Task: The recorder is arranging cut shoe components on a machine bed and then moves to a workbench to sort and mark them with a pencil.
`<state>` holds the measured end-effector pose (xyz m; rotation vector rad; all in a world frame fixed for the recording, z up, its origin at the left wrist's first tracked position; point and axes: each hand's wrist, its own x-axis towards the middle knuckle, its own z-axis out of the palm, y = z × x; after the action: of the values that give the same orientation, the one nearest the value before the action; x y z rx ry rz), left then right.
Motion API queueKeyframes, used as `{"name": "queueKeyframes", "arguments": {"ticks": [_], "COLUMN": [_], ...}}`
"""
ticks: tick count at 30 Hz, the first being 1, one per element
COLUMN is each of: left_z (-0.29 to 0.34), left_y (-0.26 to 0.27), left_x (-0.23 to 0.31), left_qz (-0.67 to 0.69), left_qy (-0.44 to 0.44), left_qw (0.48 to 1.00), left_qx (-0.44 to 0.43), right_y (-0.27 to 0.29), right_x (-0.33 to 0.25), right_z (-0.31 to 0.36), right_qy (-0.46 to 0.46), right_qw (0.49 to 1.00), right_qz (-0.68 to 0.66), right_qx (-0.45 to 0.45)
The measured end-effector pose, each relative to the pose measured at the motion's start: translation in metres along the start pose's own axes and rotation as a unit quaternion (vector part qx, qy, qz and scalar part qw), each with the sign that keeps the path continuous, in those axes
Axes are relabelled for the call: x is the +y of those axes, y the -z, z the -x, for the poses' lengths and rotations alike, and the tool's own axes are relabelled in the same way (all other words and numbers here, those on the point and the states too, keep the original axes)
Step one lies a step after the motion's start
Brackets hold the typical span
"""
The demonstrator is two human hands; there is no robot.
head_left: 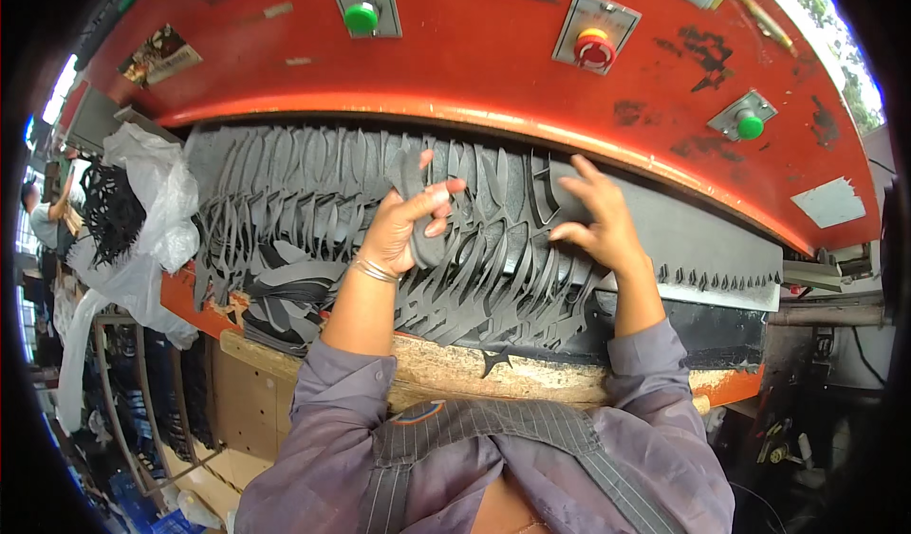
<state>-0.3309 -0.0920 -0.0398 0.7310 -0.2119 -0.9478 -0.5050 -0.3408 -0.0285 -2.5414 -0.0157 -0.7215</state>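
My left hand is closed around several dark grey foam pieces shaped like shoe soles, with its index finger pointing right. Over the right part of the cut foam, my right hand is open, thumb and fingers spread apart. Just left of its fingertips stands a dark metal cutting die with thin upright walls. Whether the fingers touch the die, I cannot tell. Under both hands lies a grey foam sheet cut into curved strips, some lifted and twisted.
Behind the bed rises a red press with green buttons and a red stop button. Uncut grey foam extends to the right. Loose cut pieces are heaped at left, near a white plastic bag. A worn wooden edge borders the front.
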Motion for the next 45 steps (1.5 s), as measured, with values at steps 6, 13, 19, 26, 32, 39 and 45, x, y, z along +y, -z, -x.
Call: {"name": "queueKeyframes", "arguments": {"ticks": [6,13,19,26,32,39,45], "left_z": [0.019,0.016,0.094,0.2,0.214,0.207,0.13], "left_y": [-0.04,-0.078,-0.042,-0.003,0.004,-0.019,-0.055], "left_x": [0.057,0.113,0.059,-0.083,-0.111,-0.089,-0.125], "left_qz": [-0.408,-0.591,-0.632,-0.758,-0.796,-0.821,-0.776], "left_qy": [-0.245,-0.672,-0.404,-0.158,-0.216,-0.086,-0.272], "left_qw": [0.847,0.412,0.65,0.616,0.561,0.53,0.554], "left_qx": [0.237,0.172,0.119,-0.142,-0.073,-0.192,-0.134], "right_y": [0.11,0.168,0.109,-0.049,-0.072,-0.045,-0.016], "right_x": [-0.021,-0.055,-0.096,-0.218,-0.228,-0.228,-0.132], "right_z": [-0.01,-0.038,0.045,0.178,0.184,0.19,0.143], "right_qy": [0.008,-0.001,0.078,-0.068,-0.12,-0.126,-0.268], "right_qw": [0.833,0.713,0.801,0.987,0.98,0.97,0.963], "right_qz": [0.176,0.329,0.275,0.044,0.128,0.03,-0.019], "right_qx": [0.525,0.62,0.527,-0.135,-0.094,-0.206,0.021]}}
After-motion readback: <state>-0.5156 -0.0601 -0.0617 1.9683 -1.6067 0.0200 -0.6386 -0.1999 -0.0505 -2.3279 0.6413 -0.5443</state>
